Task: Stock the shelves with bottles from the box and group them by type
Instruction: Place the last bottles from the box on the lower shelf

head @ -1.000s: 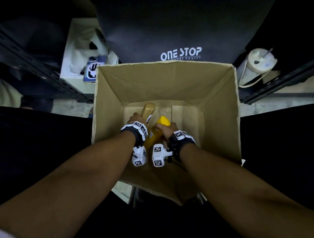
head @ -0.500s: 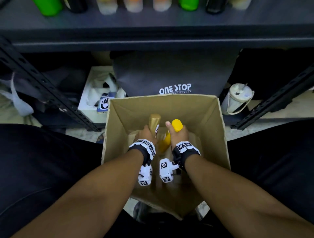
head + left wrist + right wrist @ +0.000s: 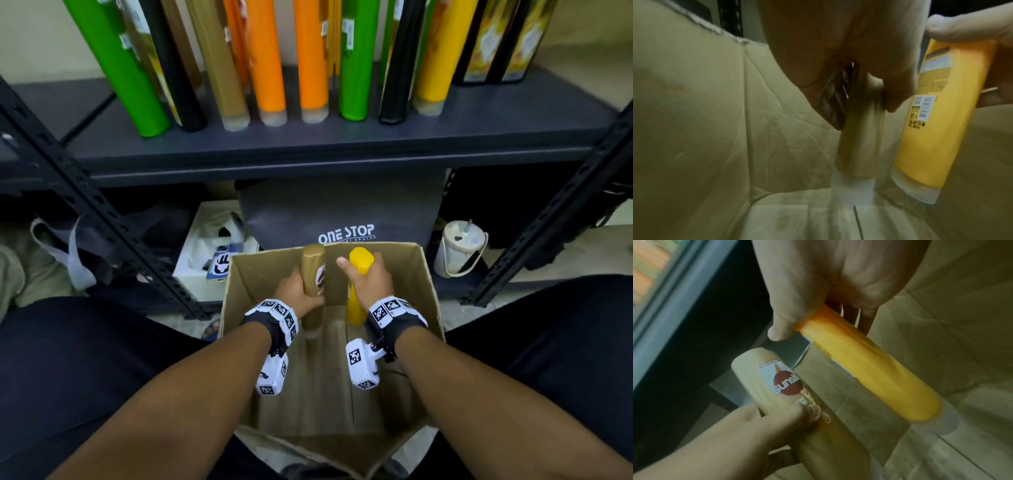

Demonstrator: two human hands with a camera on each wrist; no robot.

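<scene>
My left hand (image 3: pixel 297 289) grips a tan-gold bottle (image 3: pixel 313 274) with a Sunsilk label, cap end down, inside the open cardboard box (image 3: pixel 424 294). Beside it my right hand (image 3: pixel 368 281) grips a yellow bottle (image 3: pixel 358 270), cap down too. Both bottles are lifted so their ends reach the box's far rim. The left wrist view shows the tan bottle (image 3: pixel 861 141) in my curled fingers with the yellow bottle (image 3: pixel 931 123) to its right. The right wrist view shows the yellow bottle (image 3: pixel 869 368) in my hand and the tan one (image 3: pixel 797 395) below it. The box floor looks bare.
Above the box a dark metal shelf (image 3: pixel 308 144) carries a row of upside-down bottles: green (image 3: pixel 116 65), black, tan, orange (image 3: pixel 267 61), yellow (image 3: pixel 435 58). Slanted shelf posts (image 3: pixel 102 219) flank the box. A dark "ONE STOP" bag (image 3: pixel 346 209), a white tumbler (image 3: pixel 459 246) and a white box lie underneath.
Both hands have risen with their bottles from the box floor up to rim height. My head has tilted up, bringing the stocked shelf into view.
</scene>
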